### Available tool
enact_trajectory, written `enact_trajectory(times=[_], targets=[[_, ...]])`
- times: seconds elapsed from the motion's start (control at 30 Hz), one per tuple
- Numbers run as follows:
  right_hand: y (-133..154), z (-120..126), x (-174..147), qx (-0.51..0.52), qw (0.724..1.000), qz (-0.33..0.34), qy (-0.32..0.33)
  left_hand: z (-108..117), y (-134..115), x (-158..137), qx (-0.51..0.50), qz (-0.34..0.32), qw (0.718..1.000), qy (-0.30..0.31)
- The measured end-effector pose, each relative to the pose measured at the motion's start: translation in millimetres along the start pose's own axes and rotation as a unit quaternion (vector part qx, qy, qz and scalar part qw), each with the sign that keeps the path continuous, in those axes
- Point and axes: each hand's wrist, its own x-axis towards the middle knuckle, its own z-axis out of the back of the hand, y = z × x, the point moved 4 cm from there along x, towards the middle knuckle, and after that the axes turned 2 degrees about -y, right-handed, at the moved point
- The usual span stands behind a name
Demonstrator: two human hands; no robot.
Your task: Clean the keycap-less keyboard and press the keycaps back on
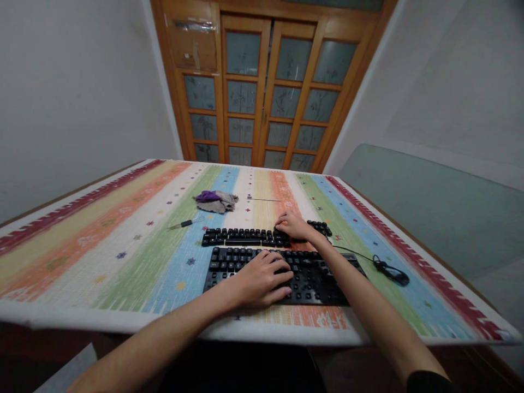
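A black keyboard [313, 286] lies at the table's near edge. Keycaps sit on its upper left part, while much of the middle and right shows bare switches. My left hand [266, 278] rests palm down over the middle of it, fingers spread and slightly bent. Just behind the keyboard, loose black keycaps [241, 236] are laid out in rows. Over those rows is my right hand [293, 226], its thumb and fingertips drawn together at a keycap, which they largely hide.
A grey and purple cloth [216, 201] lies crumpled behind the keycaps. Left of them is a small black-handled tool with wire ends [186, 223]. A thin rod [264, 199] lies farther back. The keyboard's bundled cable [391, 271] rests at right on the striped tablecloth [123, 234].
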Motion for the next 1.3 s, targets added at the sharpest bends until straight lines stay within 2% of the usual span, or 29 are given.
enact_trajectory(times=[0.2,0.37,0.53,0.67,0.8,0.93,1.3], targets=[[0.8,-3.4,3.5,0.001,1.000,0.000,-0.019,0.5,0.1,-0.2,0.007,0.003,1.000,0.007],[10.2,15.7,-11.1,0.011,0.999,0.021,-0.047,-0.1,-0.5,0.3,0.008,0.005,1.000,0.008],[21.6,42.3,-56.0,0.046,0.991,0.080,-0.094,-2.5,0.4,0.6,0.002,-0.003,1.000,-0.001],[32.3,53.2,-102.6,0.072,0.989,0.073,-0.104,-3.8,1.7,2.3,-0.001,-0.013,1.000,-0.008],[47.7,52.6,-139.3,0.081,0.988,0.072,-0.112,-4.9,1.2,4.9,-0.003,-0.024,1.000,-0.014],[57.4,45.9,-159.7,0.070,0.987,0.080,-0.123,-7.4,0.4,6.7,-0.006,-0.025,0.999,-0.022],[61.8,35.5,-165.5,0.030,0.981,0.088,-0.169,-7.4,-1.3,12.3,0.031,-0.024,0.999,0.003]])
